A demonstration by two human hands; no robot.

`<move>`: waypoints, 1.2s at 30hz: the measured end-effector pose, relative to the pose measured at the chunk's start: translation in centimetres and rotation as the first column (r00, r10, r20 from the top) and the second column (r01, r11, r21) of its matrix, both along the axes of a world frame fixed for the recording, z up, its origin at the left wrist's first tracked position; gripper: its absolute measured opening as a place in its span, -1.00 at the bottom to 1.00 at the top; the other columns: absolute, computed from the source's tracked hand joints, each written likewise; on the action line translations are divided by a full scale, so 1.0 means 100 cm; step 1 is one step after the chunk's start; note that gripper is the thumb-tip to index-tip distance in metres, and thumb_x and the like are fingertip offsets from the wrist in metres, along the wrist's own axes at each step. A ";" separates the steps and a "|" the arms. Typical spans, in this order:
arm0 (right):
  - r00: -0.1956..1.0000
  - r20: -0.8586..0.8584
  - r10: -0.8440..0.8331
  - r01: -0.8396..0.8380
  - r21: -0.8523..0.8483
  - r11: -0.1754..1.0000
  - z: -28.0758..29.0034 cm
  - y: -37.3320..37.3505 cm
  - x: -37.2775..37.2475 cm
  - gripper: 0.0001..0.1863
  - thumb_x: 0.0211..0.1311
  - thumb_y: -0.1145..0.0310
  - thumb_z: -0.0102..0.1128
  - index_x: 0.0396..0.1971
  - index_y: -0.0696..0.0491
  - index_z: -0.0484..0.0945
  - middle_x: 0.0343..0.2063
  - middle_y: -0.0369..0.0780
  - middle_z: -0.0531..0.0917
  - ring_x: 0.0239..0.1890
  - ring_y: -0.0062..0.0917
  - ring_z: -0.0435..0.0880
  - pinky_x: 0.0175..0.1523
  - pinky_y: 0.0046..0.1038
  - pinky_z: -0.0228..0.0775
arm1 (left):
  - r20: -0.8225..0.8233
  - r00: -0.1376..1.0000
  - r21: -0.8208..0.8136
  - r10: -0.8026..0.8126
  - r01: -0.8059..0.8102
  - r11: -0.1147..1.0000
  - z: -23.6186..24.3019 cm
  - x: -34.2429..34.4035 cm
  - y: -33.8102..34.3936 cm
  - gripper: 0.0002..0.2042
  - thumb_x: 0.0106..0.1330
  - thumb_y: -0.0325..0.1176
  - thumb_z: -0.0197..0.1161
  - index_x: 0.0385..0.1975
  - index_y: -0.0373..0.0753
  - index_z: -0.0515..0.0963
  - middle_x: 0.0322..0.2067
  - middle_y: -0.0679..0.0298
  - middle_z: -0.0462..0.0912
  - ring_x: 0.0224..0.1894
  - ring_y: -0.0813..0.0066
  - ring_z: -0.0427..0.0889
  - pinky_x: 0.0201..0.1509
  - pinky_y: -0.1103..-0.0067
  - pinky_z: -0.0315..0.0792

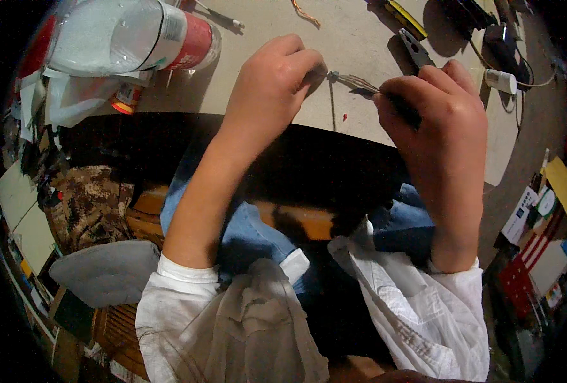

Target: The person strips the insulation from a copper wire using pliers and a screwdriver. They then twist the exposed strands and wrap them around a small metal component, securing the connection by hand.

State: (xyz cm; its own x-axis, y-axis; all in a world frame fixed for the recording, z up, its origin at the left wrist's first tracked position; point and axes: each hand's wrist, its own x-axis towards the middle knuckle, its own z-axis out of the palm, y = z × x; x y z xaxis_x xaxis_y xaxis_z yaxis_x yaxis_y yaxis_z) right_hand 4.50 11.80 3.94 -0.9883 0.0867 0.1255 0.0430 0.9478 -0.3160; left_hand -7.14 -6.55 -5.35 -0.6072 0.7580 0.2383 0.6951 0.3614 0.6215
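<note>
Both hands are raised at the near edge of the pale table (353,118). A thin stretch of wire strands (358,81) spans the gap between them, with a small grey piece at its left end. My left hand (277,80) is closed in a pinch on that left end; its fingertips are partly hidden. My right hand (436,102) pinches the strands' other end between thumb and forefinger. Dark pliers (414,50) show their jaws just beyond the right knuckles. Whether their handles sit in my right palm, I cannot tell.
A large clear bottle with a red label (194,41) lies at the far left, by a small orange-and-red container (127,97). A white cable end (229,22), copper strands (306,13) and a yellow-and-black tool (406,19) lie farther back. A white plug-like piece (500,80) stands at right.
</note>
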 end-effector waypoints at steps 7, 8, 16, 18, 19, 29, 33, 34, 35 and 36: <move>0.999 -0.005 0.051 -0.052 -0.039 0.998 -0.005 0.012 -0.012 -0.86 -0.04 0.46 0.46 -0.44 0.12 0.69 -0.49 -0.18 0.60 -0.35 -0.28 0.50 -0.26 -0.30 0.38 | -0.016 0.999 0.001 -0.028 0.028 1.000 -0.005 -0.004 0.001 -0.85 0.12 -0.56 0.40 -0.32 -0.25 0.64 -0.40 0.17 0.56 -0.34 0.16 0.62 -0.28 0.40 0.49; 0.998 -0.010 0.060 -0.060 -0.058 0.996 -0.008 0.017 -0.013 -0.86 -0.03 0.46 0.47 -0.43 0.12 0.69 -0.49 -0.17 0.61 -0.34 -0.29 0.51 -0.25 -0.31 0.39 | -0.027 0.999 0.005 -0.034 0.034 0.999 -0.007 -0.005 0.002 -0.85 0.12 -0.55 0.41 -0.32 -0.25 0.64 -0.40 0.16 0.57 -0.34 0.15 0.62 -0.28 0.40 0.49; 0.992 0.112 0.054 -0.025 -0.244 0.970 -0.007 0.037 -0.024 -0.84 0.09 0.42 0.48 -0.33 0.12 0.73 -0.40 -0.16 0.63 -0.34 -0.37 0.63 -0.20 -0.38 0.49 | -0.023 0.999 -0.043 -0.041 0.040 0.998 0.004 -0.007 -0.004 -0.84 0.12 -0.53 0.42 -0.30 -0.24 0.65 -0.39 0.16 0.58 -0.32 0.14 0.64 -0.26 0.40 0.51; 0.991 0.104 0.082 -0.053 -0.254 0.966 -0.012 0.042 -0.025 -0.83 0.11 0.40 0.48 -0.32 0.12 0.73 -0.39 -0.16 0.63 -0.35 -0.38 0.64 -0.20 -0.38 0.50 | 0.003 0.999 -0.056 -0.040 0.040 0.998 0.006 -0.006 -0.004 -0.85 0.12 -0.52 0.42 -0.31 -0.23 0.65 -0.40 0.16 0.59 -0.32 0.15 0.65 -0.26 0.41 0.51; 0.991 0.108 0.081 -0.051 -0.254 0.966 -0.014 0.044 -0.025 -0.82 0.11 0.39 0.48 -0.32 0.13 0.73 -0.39 -0.16 0.63 -0.35 -0.37 0.64 -0.20 -0.38 0.50 | 0.000 0.999 -0.049 -0.049 0.048 0.998 0.004 -0.006 -0.004 -0.85 0.12 -0.52 0.42 -0.31 -0.23 0.66 -0.40 0.16 0.59 -0.33 0.15 0.65 -0.26 0.41 0.51; 0.979 0.078 0.189 -0.161 -0.269 0.950 -0.022 0.053 -0.035 -0.82 0.09 0.42 0.47 -0.30 0.14 0.74 -0.39 -0.16 0.63 -0.33 -0.35 0.65 -0.19 -0.37 0.50 | -0.005 0.994 -0.051 -0.105 0.105 0.993 0.009 -0.014 -0.006 -0.85 0.15 -0.53 0.39 -0.29 -0.21 0.68 -0.41 0.18 0.61 -0.34 0.18 0.66 -0.26 0.41 0.52; 0.985 0.076 0.152 -0.123 -0.300 0.946 -0.018 0.044 -0.034 -0.83 0.07 0.41 0.48 -0.33 0.11 0.73 -0.37 -0.16 0.64 -0.31 -0.31 0.65 -0.17 -0.35 0.51 | -0.048 0.990 -0.063 -0.134 0.131 0.989 0.009 -0.018 -0.010 -0.85 0.14 -0.55 0.37 -0.28 -0.22 0.68 -0.41 0.18 0.61 -0.34 0.16 0.66 -0.25 0.40 0.52; 0.979 0.073 0.191 -0.155 -0.342 0.927 -0.021 0.040 -0.034 -0.85 0.01 0.42 0.43 -0.39 0.11 0.74 -0.38 -0.11 0.66 -0.29 -0.19 0.66 -0.16 -0.28 0.52 | -0.037 0.989 -0.051 -0.143 0.141 0.989 0.009 -0.018 -0.008 -0.84 0.14 -0.55 0.37 -0.28 -0.22 0.68 -0.41 0.17 0.61 -0.34 0.15 0.66 -0.25 0.40 0.53; 0.971 0.068 0.229 -0.187 -0.383 0.905 -0.027 0.032 -0.035 -0.87 -0.05 0.43 0.38 -0.45 0.11 0.74 -0.40 -0.05 0.68 -0.27 -0.07 0.66 -0.14 -0.21 0.54 | -0.026 0.988 -0.039 -0.152 0.151 0.988 0.009 -0.016 -0.005 -0.84 0.14 -0.56 0.36 -0.28 -0.23 0.67 -0.41 0.17 0.62 -0.33 0.15 0.66 -0.25 0.39 0.53; 0.896 0.220 0.385 -0.308 -0.317 0.897 -0.041 0.015 -0.031 -0.85 -0.05 0.45 0.34 -0.43 0.15 0.74 -0.36 -0.02 0.70 -0.30 -0.03 0.69 -0.15 -0.19 0.57 | -0.006 0.984 -0.011 -0.181 0.181 0.983 0.000 -0.014 0.003 -0.83 0.13 -0.56 0.36 -0.28 -0.23 0.67 -0.41 0.16 0.62 -0.33 0.14 0.66 -0.25 0.39 0.53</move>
State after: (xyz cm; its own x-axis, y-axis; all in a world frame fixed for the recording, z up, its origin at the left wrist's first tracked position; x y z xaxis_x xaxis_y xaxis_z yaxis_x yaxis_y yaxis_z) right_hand 1.44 13.34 -0.19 -0.9525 -0.2760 -0.1289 -0.1526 0.7986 -0.5822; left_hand -8.55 -6.25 -5.33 -0.4583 0.8575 0.2336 0.7539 0.2360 0.6131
